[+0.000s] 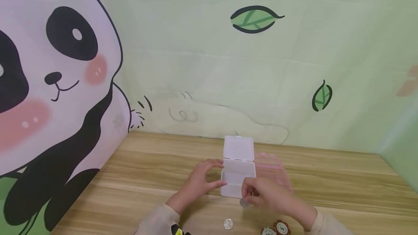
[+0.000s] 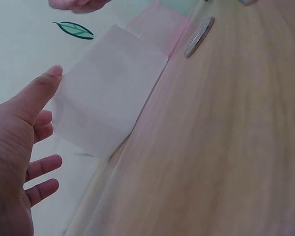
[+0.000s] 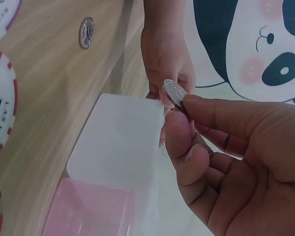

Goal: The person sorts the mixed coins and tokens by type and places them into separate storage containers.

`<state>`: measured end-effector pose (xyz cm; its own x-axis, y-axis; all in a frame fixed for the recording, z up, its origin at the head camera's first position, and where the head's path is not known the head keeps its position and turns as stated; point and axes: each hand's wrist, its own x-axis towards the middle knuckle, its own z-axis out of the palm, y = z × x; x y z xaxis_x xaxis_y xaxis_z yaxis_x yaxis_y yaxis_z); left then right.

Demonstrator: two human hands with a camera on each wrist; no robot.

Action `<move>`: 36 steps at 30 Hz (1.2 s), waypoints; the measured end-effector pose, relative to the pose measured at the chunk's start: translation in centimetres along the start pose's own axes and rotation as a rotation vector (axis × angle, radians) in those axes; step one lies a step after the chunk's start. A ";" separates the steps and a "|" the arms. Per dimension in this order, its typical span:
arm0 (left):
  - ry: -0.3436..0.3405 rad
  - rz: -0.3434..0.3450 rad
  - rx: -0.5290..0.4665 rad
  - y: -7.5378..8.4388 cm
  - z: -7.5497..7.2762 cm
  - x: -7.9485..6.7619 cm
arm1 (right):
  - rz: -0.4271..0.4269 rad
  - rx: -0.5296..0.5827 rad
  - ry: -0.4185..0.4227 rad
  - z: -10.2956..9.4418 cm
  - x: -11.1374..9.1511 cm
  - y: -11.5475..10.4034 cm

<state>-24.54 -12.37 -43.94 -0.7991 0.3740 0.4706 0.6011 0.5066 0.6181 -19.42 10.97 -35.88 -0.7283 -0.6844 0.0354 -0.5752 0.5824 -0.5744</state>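
A small white plastic box (image 1: 230,190) stands on the wooden table with its lid (image 1: 238,148) laid back toward the wall. At its left side my left hand (image 1: 198,178) has thumb and fingers spread, fingertips right at the box's edge. My right hand (image 1: 266,193) is over the box's near right corner. Between thumb and fingers it pinches a silver coin (image 3: 174,92), held tilted. A second silver coin (image 1: 228,224) lies on the table in front of the box.
Behind my right hand, a translucent pink box (image 1: 270,169) sits against the white box's right side. Poker chips (image 1: 282,227) lie at the table's near edge, right of the loose coin. A cloth backdrop (image 1: 196,64) with a panda and leaves rises behind the table (image 1: 156,159).
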 end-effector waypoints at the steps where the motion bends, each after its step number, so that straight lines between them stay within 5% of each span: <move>1: 0.000 0.002 0.001 0.0 0.0 0.0 | 0.003 0.013 0.000 -0.1 0.1 0.1; 20: -0.024 -0.046 -0.017 -0.3 0.2 -0.1 | 0.080 0.208 0.083 -1.2 2.7 2.8; 36: -0.015 -0.031 -0.019 -0.3 0.2 0.0 | 0.149 0.139 0.097 -0.6 4.9 3.5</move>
<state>-24.68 -12.37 -44.25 -0.8175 0.3695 0.4418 0.5757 0.5038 0.6440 -25.23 9.95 -37.21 -0.8376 -0.5460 0.0158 -0.4062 0.6033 -0.6864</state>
